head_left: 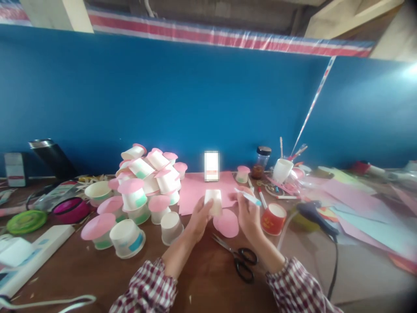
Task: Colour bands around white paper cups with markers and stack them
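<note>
My left hand (200,221) is closed around a small white paper cup (213,201) in the middle of the table. To its right, my right hand (249,215) grips a white pen with a light blue end (249,197), held apart from the cup. Pink paper discs (227,224) lie between my hands, partly overlapping. Behind both hands a pink paper sheet (192,195) is spread out. Black-handled scissors (239,259) rest on the brown table nearer to me, blades pointing up and left.
Left of me, white cups with pink discs (132,193) are piled up. A power strip (42,254) lies front left. A red cup (274,219), a glue gun (317,217) and coloured paper sheets (352,200) are at the right. At the back stands a bright, blurred rectangle (212,165).
</note>
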`<state>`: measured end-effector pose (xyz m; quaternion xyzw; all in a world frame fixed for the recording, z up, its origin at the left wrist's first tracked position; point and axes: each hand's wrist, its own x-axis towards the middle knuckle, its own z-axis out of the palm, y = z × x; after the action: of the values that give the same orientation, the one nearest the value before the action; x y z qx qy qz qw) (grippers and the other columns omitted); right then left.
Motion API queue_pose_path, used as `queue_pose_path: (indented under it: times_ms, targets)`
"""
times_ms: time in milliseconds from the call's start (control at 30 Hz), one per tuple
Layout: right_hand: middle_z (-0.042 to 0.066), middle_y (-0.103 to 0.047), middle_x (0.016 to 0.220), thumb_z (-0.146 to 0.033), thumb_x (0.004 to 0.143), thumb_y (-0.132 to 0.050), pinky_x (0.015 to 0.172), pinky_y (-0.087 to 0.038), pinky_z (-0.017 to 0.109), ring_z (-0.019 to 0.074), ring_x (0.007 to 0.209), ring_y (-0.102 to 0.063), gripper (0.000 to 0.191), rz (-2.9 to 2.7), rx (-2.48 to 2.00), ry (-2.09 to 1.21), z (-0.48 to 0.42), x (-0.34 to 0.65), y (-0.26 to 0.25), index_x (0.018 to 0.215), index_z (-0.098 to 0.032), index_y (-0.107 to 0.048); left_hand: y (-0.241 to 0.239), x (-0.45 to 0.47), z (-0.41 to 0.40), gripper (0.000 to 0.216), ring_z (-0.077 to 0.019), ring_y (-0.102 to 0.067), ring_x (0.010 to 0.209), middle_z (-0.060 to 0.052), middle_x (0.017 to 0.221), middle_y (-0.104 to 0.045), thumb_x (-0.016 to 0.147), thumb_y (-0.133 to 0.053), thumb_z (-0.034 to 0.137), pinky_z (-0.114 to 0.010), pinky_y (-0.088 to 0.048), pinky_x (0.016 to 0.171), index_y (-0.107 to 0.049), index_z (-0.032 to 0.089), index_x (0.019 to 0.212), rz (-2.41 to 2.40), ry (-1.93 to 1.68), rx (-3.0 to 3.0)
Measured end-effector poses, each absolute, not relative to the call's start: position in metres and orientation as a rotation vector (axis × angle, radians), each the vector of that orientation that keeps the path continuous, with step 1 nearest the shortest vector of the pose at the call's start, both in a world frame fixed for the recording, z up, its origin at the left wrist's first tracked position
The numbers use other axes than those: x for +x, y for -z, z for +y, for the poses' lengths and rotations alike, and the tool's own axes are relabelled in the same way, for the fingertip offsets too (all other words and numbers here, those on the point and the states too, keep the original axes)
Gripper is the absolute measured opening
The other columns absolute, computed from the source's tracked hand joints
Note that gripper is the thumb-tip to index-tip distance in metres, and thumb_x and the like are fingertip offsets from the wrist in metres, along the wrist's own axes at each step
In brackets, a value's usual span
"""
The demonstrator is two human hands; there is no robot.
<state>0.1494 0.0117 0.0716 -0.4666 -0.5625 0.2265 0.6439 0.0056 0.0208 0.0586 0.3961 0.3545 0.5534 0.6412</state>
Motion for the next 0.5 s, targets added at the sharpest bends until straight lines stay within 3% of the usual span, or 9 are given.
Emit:
queue_pose_path:
  times_ms: [100, 300, 500]
  targets:
    - [0.005, -0.064, 0.067, -0.038, 0.089, -0.048, 0.056, -0.051, 0.029, 0.0157, 0.056, -0.059, 0.028, -1.242, -1.046, -0.533, 0.010, 0.151, -0.057, 0.083, -0.015, -0.063, -0.049, 0.008, 0.029, 0.039, -0.0172, -0.058, 0.085, -0.004, 0.088, -0.060, 0.074, -0.062, 0.047, -0.033, -0.047, 0.079, -0.058, 0.017, 0.098, 0.740, -1.284, 0.856]
    - [0.005, -0.067, 0.071, -0.031, 0.089, -0.050, 0.054, -0.051, 0.027, 0.0166, 0.058, -0.063, 0.020, -1.383, -1.067, -0.425, 0.007, 0.148, -0.040, 0.092, -0.016, -0.064, -0.031, 0.011, 0.037, 0.051, -0.0190, -0.059, 0.084, -0.008, 0.090, -0.062, 0.076, -0.050, 0.062, -0.031, -0.048, 0.075, -0.056, 0.017, 0.099, 0.800, -1.271, 0.790]
    - [0.005, -0.066, 0.078, -0.026, 0.088, -0.048, 0.067, -0.053, 0.031, 0.0196, 0.072, -0.065, 0.016, -1.601, -1.118, -0.313, 0.001, 0.146, -0.036, 0.096, -0.020, -0.061, -0.025, 0.008, 0.041, 0.054, -0.0189, -0.060, 0.086, -0.007, 0.089, -0.065, 0.078, -0.046, 0.063, -0.030, -0.047, 0.074, -0.057, 0.017, 0.104, 0.773, -1.221, 0.759]
